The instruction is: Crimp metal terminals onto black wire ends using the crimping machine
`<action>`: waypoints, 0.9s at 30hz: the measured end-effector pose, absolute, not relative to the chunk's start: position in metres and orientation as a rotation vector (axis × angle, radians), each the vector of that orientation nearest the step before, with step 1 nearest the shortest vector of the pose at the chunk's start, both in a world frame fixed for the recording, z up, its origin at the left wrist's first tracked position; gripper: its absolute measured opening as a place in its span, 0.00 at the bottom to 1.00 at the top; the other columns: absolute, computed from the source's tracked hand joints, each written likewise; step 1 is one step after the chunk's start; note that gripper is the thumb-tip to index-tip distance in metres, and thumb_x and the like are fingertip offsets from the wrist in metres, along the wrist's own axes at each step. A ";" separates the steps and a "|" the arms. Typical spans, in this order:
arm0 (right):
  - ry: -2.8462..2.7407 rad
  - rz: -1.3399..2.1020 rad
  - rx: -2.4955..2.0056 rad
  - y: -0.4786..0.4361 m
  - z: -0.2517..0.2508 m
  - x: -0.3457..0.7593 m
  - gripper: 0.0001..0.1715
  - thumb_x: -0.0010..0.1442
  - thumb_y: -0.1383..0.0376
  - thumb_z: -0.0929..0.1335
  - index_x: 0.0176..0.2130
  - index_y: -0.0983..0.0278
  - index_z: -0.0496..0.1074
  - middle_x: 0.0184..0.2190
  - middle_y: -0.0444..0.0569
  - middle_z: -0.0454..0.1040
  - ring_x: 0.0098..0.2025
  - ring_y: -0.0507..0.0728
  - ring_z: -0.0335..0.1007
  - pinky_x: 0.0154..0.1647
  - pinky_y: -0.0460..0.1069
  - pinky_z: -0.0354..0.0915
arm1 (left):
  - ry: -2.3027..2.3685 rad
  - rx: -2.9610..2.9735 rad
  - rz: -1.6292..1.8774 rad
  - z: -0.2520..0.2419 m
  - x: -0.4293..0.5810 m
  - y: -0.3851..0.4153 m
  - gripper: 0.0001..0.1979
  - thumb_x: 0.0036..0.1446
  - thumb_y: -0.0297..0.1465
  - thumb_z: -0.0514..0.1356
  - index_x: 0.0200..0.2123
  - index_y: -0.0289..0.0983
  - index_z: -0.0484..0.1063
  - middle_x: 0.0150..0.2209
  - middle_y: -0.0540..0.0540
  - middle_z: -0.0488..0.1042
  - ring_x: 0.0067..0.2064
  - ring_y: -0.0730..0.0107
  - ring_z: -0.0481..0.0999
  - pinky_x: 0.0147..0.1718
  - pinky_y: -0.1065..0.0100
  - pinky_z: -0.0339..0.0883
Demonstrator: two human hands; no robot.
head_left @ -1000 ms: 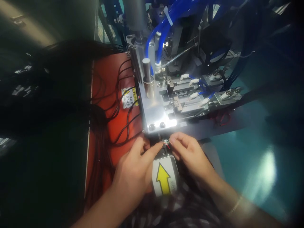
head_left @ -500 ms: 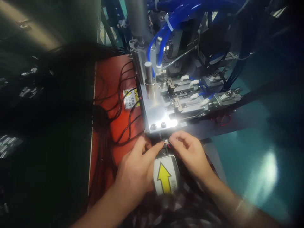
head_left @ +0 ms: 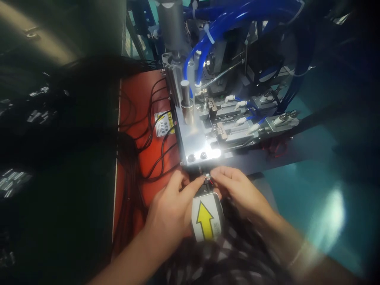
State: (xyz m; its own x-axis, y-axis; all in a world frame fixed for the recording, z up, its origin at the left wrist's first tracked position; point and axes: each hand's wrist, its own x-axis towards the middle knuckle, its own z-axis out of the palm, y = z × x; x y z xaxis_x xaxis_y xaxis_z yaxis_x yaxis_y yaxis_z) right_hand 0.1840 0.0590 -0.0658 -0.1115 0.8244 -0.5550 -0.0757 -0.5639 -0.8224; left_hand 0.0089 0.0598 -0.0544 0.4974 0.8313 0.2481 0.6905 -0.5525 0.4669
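Observation:
A small metallic part point(head_left: 207, 177) with a bit of red sits just below the bright front end of the metal machine head point(head_left: 194, 138). My left hand point(head_left: 173, 202) reaches in from the left, its thumb tip touching the part's left side and its other fingers curled. My right hand point(head_left: 236, 186) is on the other side, thumb and forefinger pinched at the part's right edge; what lies between those fingertips is too small to make out. Under the part, between my hands, is a white-faced block point(head_left: 206, 217) with a yellow arrow.
Black cables point(head_left: 129, 170) run over the red panel point(head_left: 139, 95) on the left, beside a warning label point(head_left: 164, 124). Pneumatic slides point(head_left: 237, 130) extend right from the machine head. Thick blue tubes point(head_left: 234, 18) arch above, and a grey cylinder point(head_left: 170, 27) stands behind.
My right hand has shifted slightly, and more of its lower fingers shows beside the block. My left hand has barely moved. The view has shifted a little.

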 end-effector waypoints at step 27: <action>-1.030 1.365 -1.640 0.057 -0.062 0.184 0.05 0.51 0.66 0.66 0.24 0.63 0.66 0.18 0.38 0.57 0.21 0.48 0.50 0.21 0.45 0.49 | 1.282 2.465 0.657 -0.056 0.007 0.060 0.17 0.61 0.23 0.51 0.48 0.36 0.75 0.33 0.47 0.66 0.29 0.76 0.68 0.27 0.74 0.69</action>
